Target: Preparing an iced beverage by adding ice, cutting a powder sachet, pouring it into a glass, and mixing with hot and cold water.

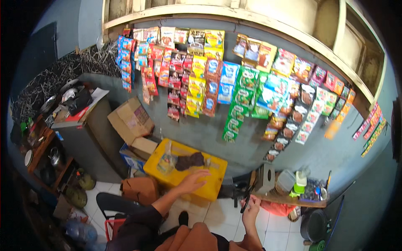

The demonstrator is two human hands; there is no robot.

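Observation:
My left hand (193,182) reaches over a yellow plastic box (216,175), fingers extended and nothing held. Whether it touches the lid I cannot tell. On that lid, just beyond my fingers, lie a crumpled dark brown cloth or bag (190,161) and a clear plastic packet (167,161). My right hand (251,206) grips a slim black tool (246,202) that looks like a pair of scissors, pointing up and away. Close by it is a low wooden bench (282,200). Strips of drink and seasoning sachets (196,84) hang on the wall ahead.
A grey tissue box (266,177) and plastic containers (285,179) stand on the bench. An open cardboard box (132,120) leans behind the yellow one. Left are a grey cabinet (94,141), a black chair (116,200) and green gas cylinders (77,196). A wooden shelf frame (282,23) overhangs the sachets.

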